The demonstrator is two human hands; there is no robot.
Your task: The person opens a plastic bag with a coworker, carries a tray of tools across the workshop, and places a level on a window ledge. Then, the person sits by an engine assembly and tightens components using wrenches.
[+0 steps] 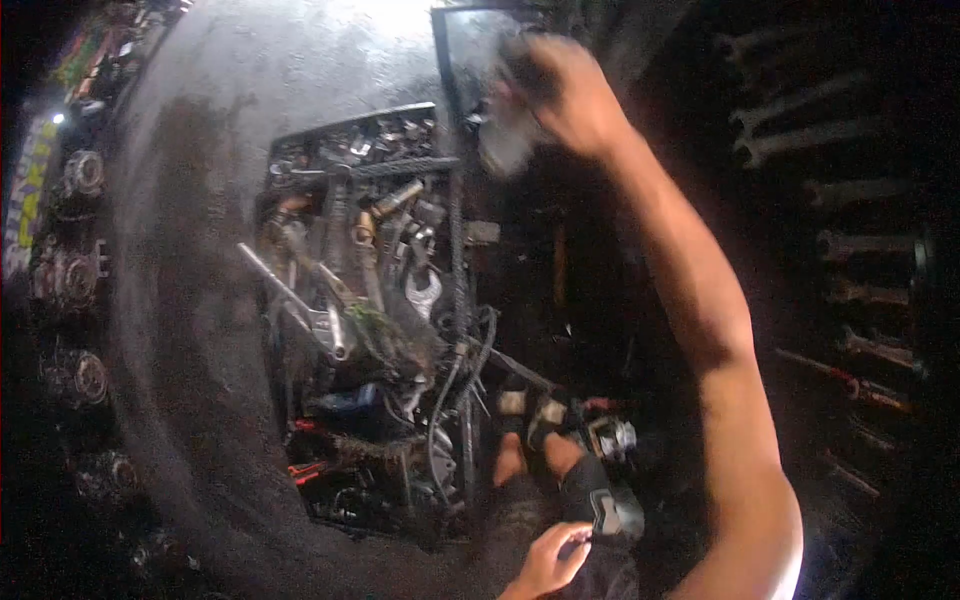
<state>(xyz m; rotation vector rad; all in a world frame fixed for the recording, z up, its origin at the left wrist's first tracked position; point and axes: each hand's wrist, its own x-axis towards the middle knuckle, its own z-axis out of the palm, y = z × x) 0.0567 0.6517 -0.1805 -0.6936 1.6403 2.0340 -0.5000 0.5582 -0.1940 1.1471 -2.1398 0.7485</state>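
My right hand (575,95) is raised at the top, at the end of the outstretched arm, beside a dark-framed panel (447,60). Its fingers are curled and blurred by motion; a dark shape and a pale smear show beside them, too unclear to name. Low in the view, my left hand (552,560) is close to my knees with thumb and fingers drawn together. A small dark spot shows between those fingers, its kind not clear. Left of centre lies a tool tray (458,270) full of wrenches, with an open-ended wrench (424,294) and a long metal bar (275,275).
Sockets (365,145) fill the tray's upper compartment. Red-handled pliers (305,473) lie near its lower end. Several large wrenches (815,137) hang along the dark right side. Round metal parts (88,378) line the left edge. My feet (545,412) are beside the tray.
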